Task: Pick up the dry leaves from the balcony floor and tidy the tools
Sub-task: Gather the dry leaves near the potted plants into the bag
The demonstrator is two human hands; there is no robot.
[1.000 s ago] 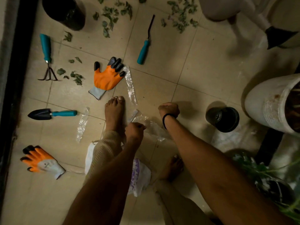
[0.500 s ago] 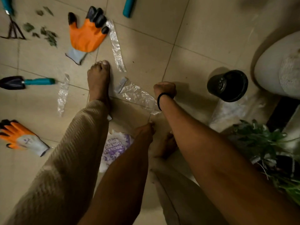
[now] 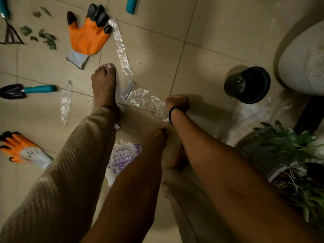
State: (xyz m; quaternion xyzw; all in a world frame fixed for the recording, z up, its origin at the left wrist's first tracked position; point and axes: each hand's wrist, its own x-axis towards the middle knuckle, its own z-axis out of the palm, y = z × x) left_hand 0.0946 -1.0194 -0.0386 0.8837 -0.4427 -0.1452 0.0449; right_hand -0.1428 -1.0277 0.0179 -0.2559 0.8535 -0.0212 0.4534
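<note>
While my right hand (image 3: 177,102) curls on a clear wrapper (image 3: 143,99) and my left hand (image 3: 157,137) hides its fingers, dry leaves (image 3: 47,38) lie by the rake (image 3: 10,35), well apart; the film strip (image 3: 121,48) beside my bare foot (image 3: 103,85) could cause a slip.

Dry leaves and tools, all lying on the balcony floor (image 3: 210,32).
Dry leaves (image 3: 47,38) scattered upper left, beside the blurred hand rake (image 3: 10,35). Trowel (image 3: 26,90) at left: black blade, teal handle, lying flat. Teal tool handle (image 3: 131,5) cut off at the top edge. Orange glove (image 3: 87,35) near the leaves, second orange glove (image 3: 22,151) lower left.
</note>
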